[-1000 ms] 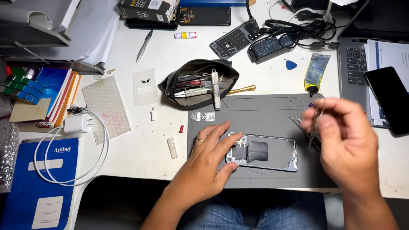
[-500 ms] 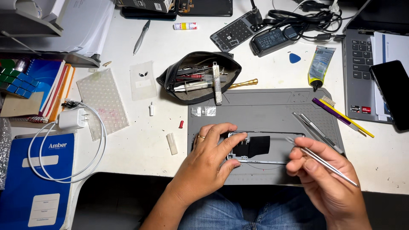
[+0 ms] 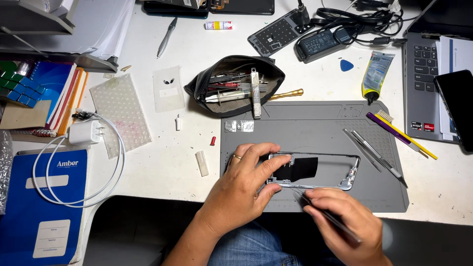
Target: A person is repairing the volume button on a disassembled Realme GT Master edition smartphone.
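Observation:
A silver phone frame (image 3: 345, 178) with a black patch inside lies on the grey work mat (image 3: 305, 128). My left hand (image 3: 246, 184) grips the frame's left end, thumb below and fingers on top. My right hand (image 3: 347, 224) sits just below the frame's lower edge and holds thin metal tweezers (image 3: 315, 207) whose tip points up-left at the frame's bottom rail. Spare tweezers (image 3: 374, 155) rest on the mat to the right of the frame.
An open black tool pouch (image 3: 234, 86) sits above the mat. A glue tube (image 3: 375, 74), a purple and yellow brush (image 3: 401, 135), a laptop (image 3: 428, 88), a white charger with cable (image 3: 84, 133), books (image 3: 42, 93) and a blue folder (image 3: 42, 207) surround the work area.
My right hand came down from the mat's right side to below the frame, now holding tweezers aimed at its lower edge. My left hand stayed on the frame's left end.

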